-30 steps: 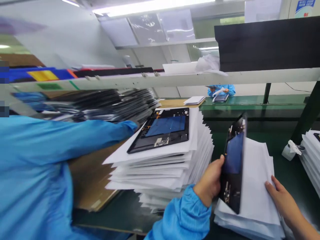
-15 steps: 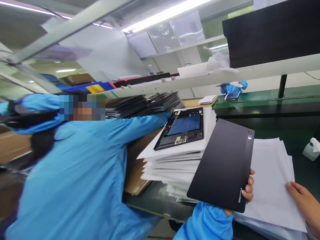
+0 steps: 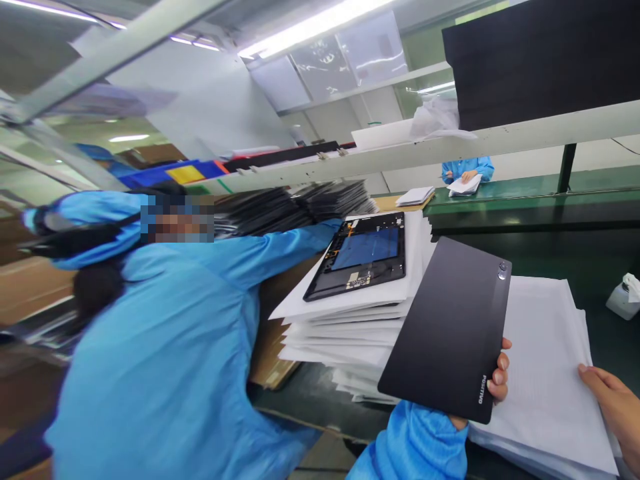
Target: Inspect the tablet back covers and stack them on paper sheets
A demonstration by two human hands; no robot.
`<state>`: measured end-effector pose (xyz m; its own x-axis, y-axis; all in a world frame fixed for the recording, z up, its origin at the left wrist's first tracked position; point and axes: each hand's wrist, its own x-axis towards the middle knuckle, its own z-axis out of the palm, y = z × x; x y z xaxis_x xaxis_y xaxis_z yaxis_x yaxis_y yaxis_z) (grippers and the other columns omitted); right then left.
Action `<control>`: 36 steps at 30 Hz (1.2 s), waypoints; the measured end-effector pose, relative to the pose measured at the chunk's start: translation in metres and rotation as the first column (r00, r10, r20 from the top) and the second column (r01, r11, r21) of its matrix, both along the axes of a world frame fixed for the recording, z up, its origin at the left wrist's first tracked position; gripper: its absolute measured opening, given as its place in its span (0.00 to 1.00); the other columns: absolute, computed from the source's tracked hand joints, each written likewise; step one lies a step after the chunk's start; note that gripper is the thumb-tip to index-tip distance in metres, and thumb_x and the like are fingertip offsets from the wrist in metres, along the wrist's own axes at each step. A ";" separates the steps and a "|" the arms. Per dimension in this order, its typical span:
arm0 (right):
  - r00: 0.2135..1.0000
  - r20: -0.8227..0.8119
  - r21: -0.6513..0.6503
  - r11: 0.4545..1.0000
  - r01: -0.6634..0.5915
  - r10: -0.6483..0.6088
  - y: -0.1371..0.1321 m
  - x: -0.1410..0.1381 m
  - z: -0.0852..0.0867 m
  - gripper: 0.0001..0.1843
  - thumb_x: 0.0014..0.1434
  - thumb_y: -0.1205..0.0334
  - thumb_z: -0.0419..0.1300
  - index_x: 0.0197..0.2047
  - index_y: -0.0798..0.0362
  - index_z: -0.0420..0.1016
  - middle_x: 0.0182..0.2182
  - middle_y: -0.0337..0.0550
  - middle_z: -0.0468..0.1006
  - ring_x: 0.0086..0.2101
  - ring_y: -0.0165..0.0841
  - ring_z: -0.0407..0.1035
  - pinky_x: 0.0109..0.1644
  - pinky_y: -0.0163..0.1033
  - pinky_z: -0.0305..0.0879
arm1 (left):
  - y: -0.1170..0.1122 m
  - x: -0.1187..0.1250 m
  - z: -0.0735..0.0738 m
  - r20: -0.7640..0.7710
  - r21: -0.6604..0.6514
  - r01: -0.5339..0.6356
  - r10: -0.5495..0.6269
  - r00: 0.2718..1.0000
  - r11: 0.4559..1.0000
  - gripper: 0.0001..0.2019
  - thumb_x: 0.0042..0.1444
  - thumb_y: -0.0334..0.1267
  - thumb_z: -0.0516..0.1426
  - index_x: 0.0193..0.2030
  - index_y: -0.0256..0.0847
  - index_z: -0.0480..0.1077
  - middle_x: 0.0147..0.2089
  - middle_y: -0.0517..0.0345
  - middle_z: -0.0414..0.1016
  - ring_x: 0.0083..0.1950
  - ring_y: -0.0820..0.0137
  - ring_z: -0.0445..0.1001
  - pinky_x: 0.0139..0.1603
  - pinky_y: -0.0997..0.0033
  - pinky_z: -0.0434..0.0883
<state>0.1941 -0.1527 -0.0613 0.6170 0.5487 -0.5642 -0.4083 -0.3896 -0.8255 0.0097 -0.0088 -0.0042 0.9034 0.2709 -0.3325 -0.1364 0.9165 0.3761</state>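
A dark grey tablet, its back toward me with a camera at one corner and "POSITIVO" lettering, is held tilted in my left hand. The fingers of that hand curl over the tablet's right edge; the palm is hidden behind it. At the right, my right hand has thumb and finger pinched on the edge of a white sheet atop a small stack. Left of the held tablet, an opened tablet with exposed inner parts lies on a tall stack of white sheets.
A co-worker in a blue coat leans over the bench at left, one arm reaching behind the tall stack. Dark panels are piled behind. A shelf rail crosses above; a white bottle stands right. Another person works farther off.
The co-worker at left has shifted slightly to the right. The far person now handles white sheets where a tablet showed before. My hands and the held tablet have barely moved.
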 end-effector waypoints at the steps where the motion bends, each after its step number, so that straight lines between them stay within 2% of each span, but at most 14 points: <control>1: 0.999 -0.038 0.014 1.000 0.002 -0.001 -0.001 0.001 -0.001 0.25 0.44 0.44 0.61 0.40 0.54 0.69 0.40 0.48 0.76 0.45 0.43 0.67 0.40 0.38 0.66 | 0.000 0.000 -0.001 -0.005 -0.005 0.000 0.000 1.000 1.000 0.16 0.48 0.40 0.57 0.40 0.29 0.69 0.31 0.51 0.66 0.29 0.74 0.64 0.26 0.80 0.55; 3: 0.995 -0.103 0.031 0.999 0.012 -0.008 -0.003 0.002 -0.002 0.28 0.44 0.43 0.61 0.43 0.54 0.67 0.39 0.48 0.76 0.44 0.43 0.67 0.39 0.39 0.66 | 0.000 0.001 -0.003 -0.011 -0.011 -0.003 0.002 1.000 1.000 0.15 0.49 0.40 0.56 0.40 0.30 0.69 0.31 0.51 0.66 0.29 0.74 0.64 0.26 0.80 0.54; 5: 0.995 -0.098 0.024 0.999 0.032 -0.030 -0.005 0.003 0.000 0.30 0.44 0.41 0.60 0.44 0.53 0.66 0.38 0.48 0.76 0.42 0.44 0.69 0.36 0.39 0.67 | 0.001 0.001 -0.004 -0.014 -0.008 -0.003 0.003 1.000 1.000 0.15 0.48 0.39 0.56 0.40 0.30 0.69 0.31 0.51 0.66 0.29 0.74 0.64 0.26 0.80 0.55; 8: 0.997 0.036 -0.027 0.997 0.067 -0.066 -0.008 0.004 0.008 0.30 0.45 0.40 0.59 0.44 0.54 0.67 0.40 0.49 0.76 0.40 0.43 0.69 0.33 0.38 0.66 | 0.001 0.001 -0.004 -0.008 0.002 0.002 -0.002 1.000 1.000 0.17 0.48 0.41 0.56 0.41 0.29 0.69 0.31 0.51 0.66 0.29 0.74 0.64 0.26 0.79 0.56; 11: 0.983 0.180 -0.098 0.993 0.060 -0.042 -0.010 0.004 0.012 0.28 0.46 0.41 0.57 0.42 0.54 0.69 0.39 0.49 0.76 0.38 0.43 0.70 0.32 0.38 0.66 | 0.001 -0.001 -0.006 0.014 -0.009 0.005 -0.005 1.000 1.000 0.18 0.50 0.42 0.55 0.42 0.28 0.69 0.32 0.50 0.66 0.30 0.73 0.64 0.27 0.78 0.56; 13: 0.977 0.210 -0.109 0.993 0.042 -0.018 -0.011 0.003 0.011 0.28 0.46 0.41 0.57 0.43 0.54 0.70 0.38 0.48 0.76 0.37 0.44 0.70 0.31 0.39 0.65 | 0.001 -0.003 -0.006 0.015 -0.015 0.004 -0.004 1.000 1.000 0.19 0.51 0.43 0.53 0.42 0.28 0.68 0.32 0.50 0.66 0.30 0.72 0.64 0.26 0.78 0.56; 18: 0.988 0.153 -0.059 0.998 0.019 -0.010 -0.014 0.002 0.003 0.32 0.46 0.41 0.57 0.48 0.55 0.68 0.35 0.48 0.77 0.37 0.45 0.70 0.31 0.39 0.66 | -0.001 -0.007 -0.004 -0.026 -0.004 0.000 0.000 1.000 1.000 0.18 0.49 0.42 0.54 0.41 0.28 0.69 0.31 0.50 0.66 0.29 0.72 0.64 0.26 0.78 0.56; 23: 0.998 0.065 -0.034 0.999 -0.002 0.004 -0.015 0.002 0.003 0.34 0.48 0.41 0.56 0.51 0.56 0.64 0.34 0.47 0.77 0.37 0.45 0.70 0.31 0.40 0.65 | -0.002 -0.007 0.001 -0.088 0.006 -0.006 0.006 0.996 1.000 0.17 0.46 0.41 0.57 0.39 0.29 0.69 0.30 0.51 0.66 0.28 0.72 0.64 0.26 0.78 0.56; 29: 0.996 -0.084 0.012 0.999 -0.032 0.033 -0.012 0.001 0.003 0.32 0.49 0.44 0.58 0.52 0.53 0.61 0.32 0.43 0.77 0.29 0.39 0.70 0.29 0.37 0.62 | -0.003 -0.009 -0.005 -0.102 0.017 -0.006 0.008 0.995 1.000 0.16 0.49 0.42 0.54 0.39 0.30 0.69 0.30 0.50 0.66 0.28 0.72 0.65 0.25 0.78 0.56; 33: 0.996 -0.090 0.021 1.000 -0.015 0.017 -0.012 -0.001 0.009 0.27 0.49 0.48 0.58 0.49 0.54 0.63 0.30 0.41 0.77 0.29 0.38 0.69 0.32 0.37 0.63 | 0.001 -0.011 -0.011 -0.094 0.031 0.004 -0.001 0.996 1.000 0.18 0.46 0.42 0.56 0.40 0.29 0.68 0.31 0.50 0.67 0.29 0.72 0.66 0.27 0.77 0.58; 36: 0.998 -0.064 -0.012 1.000 -0.028 0.027 -0.010 -0.007 0.020 0.24 0.49 0.49 0.56 0.46 0.54 0.64 0.23 0.36 0.74 0.23 0.34 0.66 0.28 0.35 0.62 | 0.006 -0.008 -0.013 -0.208 0.101 0.007 0.014 0.978 0.995 0.17 0.45 0.42 0.57 0.40 0.32 0.69 0.31 0.53 0.67 0.29 0.73 0.65 0.29 0.76 0.58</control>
